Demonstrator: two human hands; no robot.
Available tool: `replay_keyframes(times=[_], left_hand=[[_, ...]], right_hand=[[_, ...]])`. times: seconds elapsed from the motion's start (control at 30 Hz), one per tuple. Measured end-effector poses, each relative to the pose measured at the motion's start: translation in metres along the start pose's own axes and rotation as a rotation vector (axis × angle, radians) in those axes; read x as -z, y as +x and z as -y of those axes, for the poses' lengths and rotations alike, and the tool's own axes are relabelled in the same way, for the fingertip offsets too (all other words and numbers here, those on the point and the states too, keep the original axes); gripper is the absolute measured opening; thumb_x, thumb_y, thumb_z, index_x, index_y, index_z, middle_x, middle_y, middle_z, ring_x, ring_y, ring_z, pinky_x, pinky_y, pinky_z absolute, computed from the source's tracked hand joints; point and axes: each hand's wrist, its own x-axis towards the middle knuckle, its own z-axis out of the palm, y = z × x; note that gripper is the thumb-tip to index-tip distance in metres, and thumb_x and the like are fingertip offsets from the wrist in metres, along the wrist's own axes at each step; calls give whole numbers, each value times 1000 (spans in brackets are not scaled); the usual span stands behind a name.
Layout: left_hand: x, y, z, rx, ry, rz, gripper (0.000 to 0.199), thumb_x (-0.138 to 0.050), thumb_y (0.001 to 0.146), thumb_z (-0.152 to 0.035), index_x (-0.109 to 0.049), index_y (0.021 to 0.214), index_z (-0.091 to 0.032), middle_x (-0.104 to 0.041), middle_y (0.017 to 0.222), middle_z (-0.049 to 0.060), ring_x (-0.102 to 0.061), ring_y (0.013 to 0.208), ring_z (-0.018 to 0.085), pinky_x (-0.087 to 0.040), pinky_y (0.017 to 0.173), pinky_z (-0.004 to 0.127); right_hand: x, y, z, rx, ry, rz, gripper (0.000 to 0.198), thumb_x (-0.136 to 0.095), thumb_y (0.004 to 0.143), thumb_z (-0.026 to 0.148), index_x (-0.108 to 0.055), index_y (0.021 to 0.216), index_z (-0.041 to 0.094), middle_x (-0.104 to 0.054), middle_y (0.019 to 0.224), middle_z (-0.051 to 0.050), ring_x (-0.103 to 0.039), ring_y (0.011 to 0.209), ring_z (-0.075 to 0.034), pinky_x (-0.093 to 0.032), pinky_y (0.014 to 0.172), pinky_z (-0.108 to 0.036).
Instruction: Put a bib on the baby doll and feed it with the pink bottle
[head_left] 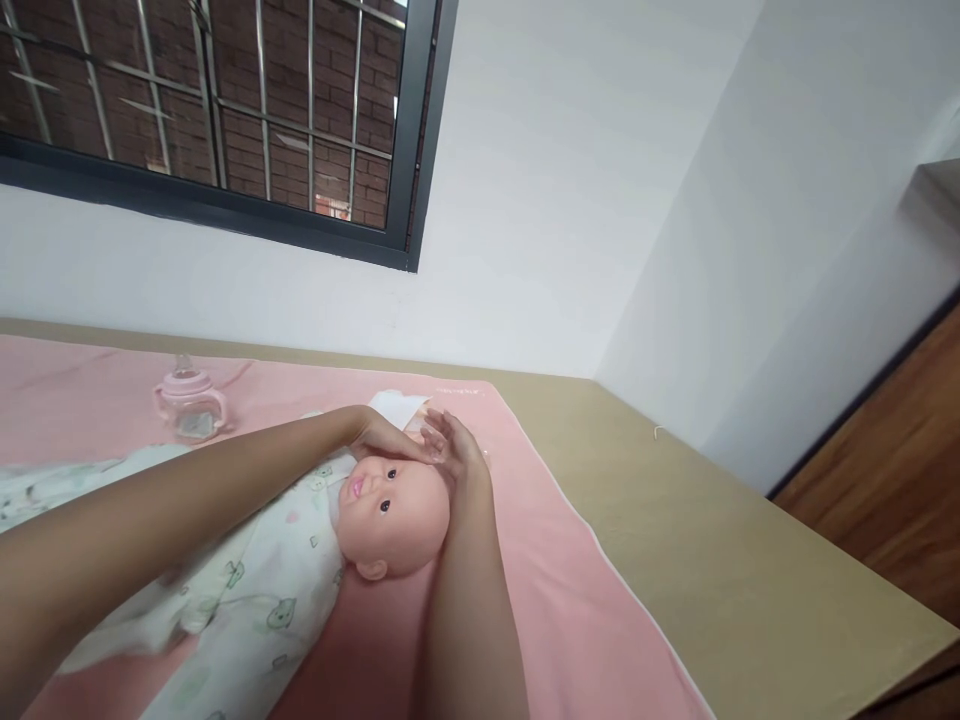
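A baby doll [390, 515] in a white printed sleepsuit lies on its back on a pink mat [555, 590], head toward the right. My left hand [386, 440] rests on the far side of the doll's head, fingers curled over its cheek. My right hand [454, 450] cups the top of the head from the right, fingers spread. A folded white cloth [397, 405] lies just beyond both hands, partly hidden by them.
A clear baby bottle with pink handles [189, 405] stands on the mat at the back left. The mat covers a tan surface [735, 570] set into a white wall corner. A barred window is above; wooden floor shows at the right.
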Motion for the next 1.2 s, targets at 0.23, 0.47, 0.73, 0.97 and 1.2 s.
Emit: replay_keyframes(times=[0.23,0.47,0.73,0.97,1.2], left_hand=[[2,-21,-6,-11,12,66,76,-47,79,-84,-64,123,-24,-61,137,7,-52,130,29,-41,109,35],[-9,-99,-24,-158,215,-446,67,-50,88,-71,-52,140,-29,-54,145,2,-44,136,26,-36,110,30],[-26,-134,-15,-121,101,-980,59,-57,80,-70,-67,116,-25,-67,125,4,-59,118,31,-46,100,36],[-19,-141,-1,-121,69,-1121,47,-59,82,-63,-70,107,-25,-70,119,4,-62,112,29,-48,95,37],[-20,-142,0,-190,74,-1130,44,-60,85,-61,-69,106,-23,-71,115,5,-64,108,27,-48,96,38]], right_hand=[[-5,2,-5,-121,-121,127,32,-67,84,39,-69,107,17,-69,80,-5,-68,72,-17,-55,66,-29],[-17,-9,-11,-76,-73,159,27,-73,80,31,-68,103,17,-70,92,-5,-68,79,-14,-56,74,-25],[-19,-10,-6,6,2,190,26,-78,76,31,-72,98,19,-69,116,-5,-67,90,-14,-56,80,-26],[-20,-23,24,204,-112,200,31,-87,62,40,-78,87,24,-72,116,-2,-63,93,-13,-50,85,-23],[-50,-53,64,408,-421,201,33,-89,57,45,-79,78,22,-74,83,-4,-62,85,-18,-45,85,-33]])
